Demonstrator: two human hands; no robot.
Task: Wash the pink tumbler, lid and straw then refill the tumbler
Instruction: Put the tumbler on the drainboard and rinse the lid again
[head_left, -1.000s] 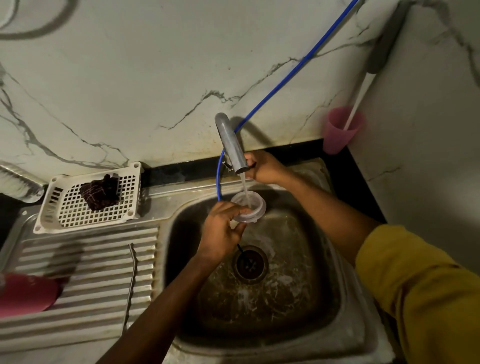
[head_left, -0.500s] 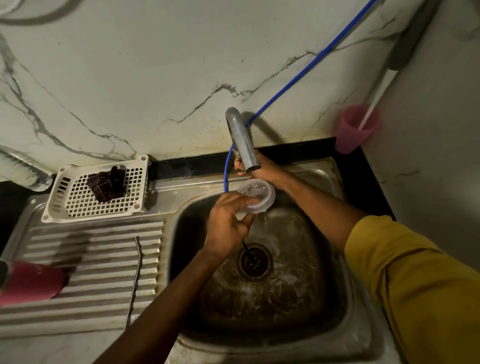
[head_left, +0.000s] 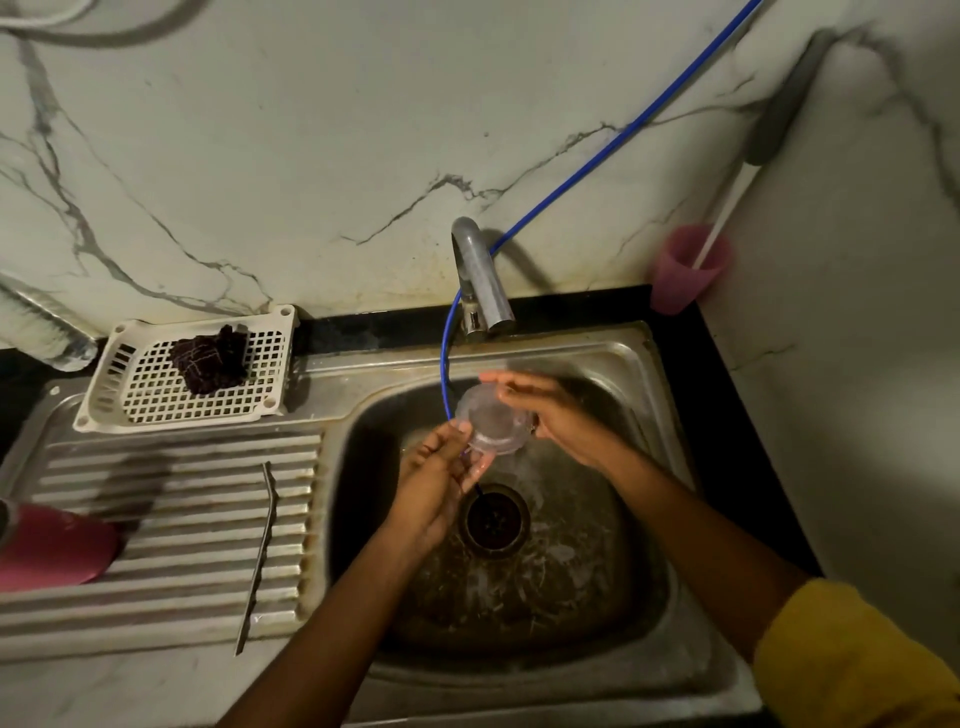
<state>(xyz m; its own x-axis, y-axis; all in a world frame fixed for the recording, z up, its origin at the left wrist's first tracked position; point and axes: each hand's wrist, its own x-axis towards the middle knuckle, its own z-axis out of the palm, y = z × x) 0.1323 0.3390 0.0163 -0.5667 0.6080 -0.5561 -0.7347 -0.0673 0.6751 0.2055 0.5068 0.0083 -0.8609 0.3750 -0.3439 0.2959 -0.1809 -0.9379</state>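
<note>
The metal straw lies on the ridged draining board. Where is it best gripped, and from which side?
Probably pinch the straw near its middle, coming down from above. It lies flat across the ridges of the draining board, so the grooves leave fingertip room under both long sides. Its far end is bent, so less steady.

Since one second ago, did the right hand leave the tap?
Yes. The right hand dropped away from the tap, down over the sink, now holding the lid.

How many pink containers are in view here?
2: a pink tumbler lying on the drainboard at far left, and a pink cup in the back right corner. More may lie off-frame.
</note>
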